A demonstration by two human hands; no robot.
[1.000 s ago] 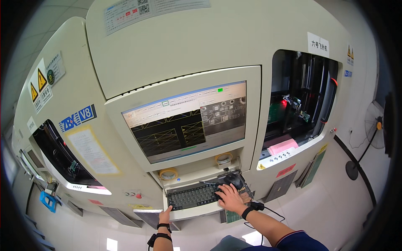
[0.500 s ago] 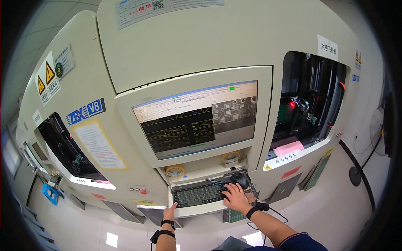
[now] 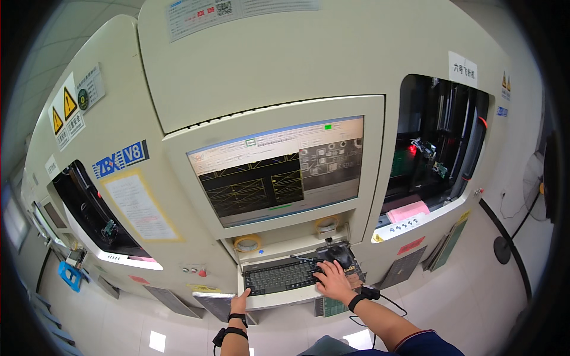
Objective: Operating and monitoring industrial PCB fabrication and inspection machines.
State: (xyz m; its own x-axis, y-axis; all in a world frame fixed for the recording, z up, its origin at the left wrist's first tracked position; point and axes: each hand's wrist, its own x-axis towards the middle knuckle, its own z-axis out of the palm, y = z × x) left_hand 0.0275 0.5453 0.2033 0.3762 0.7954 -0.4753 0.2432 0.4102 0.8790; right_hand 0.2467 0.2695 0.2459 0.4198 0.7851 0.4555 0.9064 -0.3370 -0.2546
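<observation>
Lower centre, I see a bare right hand (image 3: 333, 282), fingers apart, at a black plastic keyboard (image 3: 279, 278), bare left hand (image 3: 238, 304) at its corner, finger closure untellable; keying seemingly under way, completion unshown

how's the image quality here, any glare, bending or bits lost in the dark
In the head view, the cream machine's edges bow toward a black, rounded rim; in the head view, bright patches reflect off the floor; in the head view, the right-hand window is dark inside around a red glow; in the head view, the keyboard and right hand look fairly sharp.
</observation>
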